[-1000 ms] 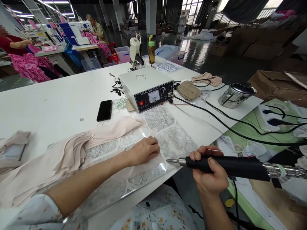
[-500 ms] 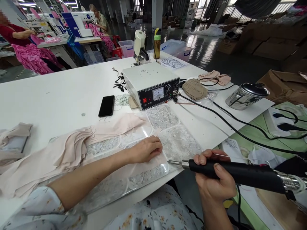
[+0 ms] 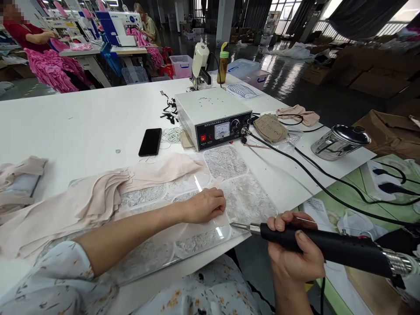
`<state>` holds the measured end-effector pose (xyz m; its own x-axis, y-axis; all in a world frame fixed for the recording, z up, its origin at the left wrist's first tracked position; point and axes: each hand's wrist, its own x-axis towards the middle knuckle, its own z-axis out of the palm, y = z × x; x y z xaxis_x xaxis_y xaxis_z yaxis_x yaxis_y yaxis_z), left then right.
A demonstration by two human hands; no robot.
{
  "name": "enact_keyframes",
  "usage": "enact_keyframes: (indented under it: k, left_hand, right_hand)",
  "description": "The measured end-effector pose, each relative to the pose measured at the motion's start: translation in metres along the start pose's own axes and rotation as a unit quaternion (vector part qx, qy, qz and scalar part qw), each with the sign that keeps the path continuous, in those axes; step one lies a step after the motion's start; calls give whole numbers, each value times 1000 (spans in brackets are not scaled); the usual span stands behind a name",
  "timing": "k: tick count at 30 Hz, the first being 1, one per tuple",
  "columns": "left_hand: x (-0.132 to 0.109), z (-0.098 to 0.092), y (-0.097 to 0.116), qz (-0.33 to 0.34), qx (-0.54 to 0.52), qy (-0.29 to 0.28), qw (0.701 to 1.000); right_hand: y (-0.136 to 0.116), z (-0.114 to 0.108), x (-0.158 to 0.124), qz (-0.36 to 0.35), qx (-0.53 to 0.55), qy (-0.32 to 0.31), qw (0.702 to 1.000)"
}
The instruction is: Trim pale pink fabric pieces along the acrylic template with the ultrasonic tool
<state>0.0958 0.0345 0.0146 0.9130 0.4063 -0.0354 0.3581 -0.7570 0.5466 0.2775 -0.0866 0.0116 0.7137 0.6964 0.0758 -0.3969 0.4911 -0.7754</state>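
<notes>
My left hand (image 3: 205, 204) rests with curled fingers on a pale pink fabric piece (image 3: 200, 228) lying over a clear plastic tray (image 3: 183, 245) of small silvery bits. My right hand (image 3: 295, 253) is wrapped round a black hand-held tool (image 3: 328, 247) with a thin metal tip (image 3: 239, 225). The tip points left and hovers at the tray's front right edge, close to the fabric. A black cable (image 3: 295, 166) runs from the tool's side to a white control box (image 3: 213, 116) with a dial.
A stack of pink fabric pieces (image 3: 82, 201) lies left of the tray. A black phone (image 3: 150, 141), coiled white rings (image 3: 172, 134), a steel pot (image 3: 339, 141) and a bottle (image 3: 223, 62) stand on the white table (image 3: 82, 127). Other people sew pink cloth at the far left.
The camera view has shifted slightly, moving everything a little right and down. Both hands keep nearly the same pose; the tool tip stays by the tray edge.
</notes>
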Motion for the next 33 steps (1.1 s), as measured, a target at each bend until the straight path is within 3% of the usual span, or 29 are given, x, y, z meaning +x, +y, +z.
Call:
enact_keyframes:
  k: [13, 22, 28, 33]
  left_hand:
    - [6, -7, 1, -63, -57, 5, 996]
    - [6, -5, -5, -40, -57, 18, 997]
    - [2, -2, -7, 26, 2, 59, 998]
    - [-3, -3, -9, 180, 68, 34, 981]
  right_hand:
    - [5, -5, 10, -13, -3, -5, 1000]
    - [11, -4, 10, -40, 11, -7, 999]
    - [15, 0, 6, -38, 7, -19, 999]
    - [15, -1, 5, -35, 4, -19, 999]
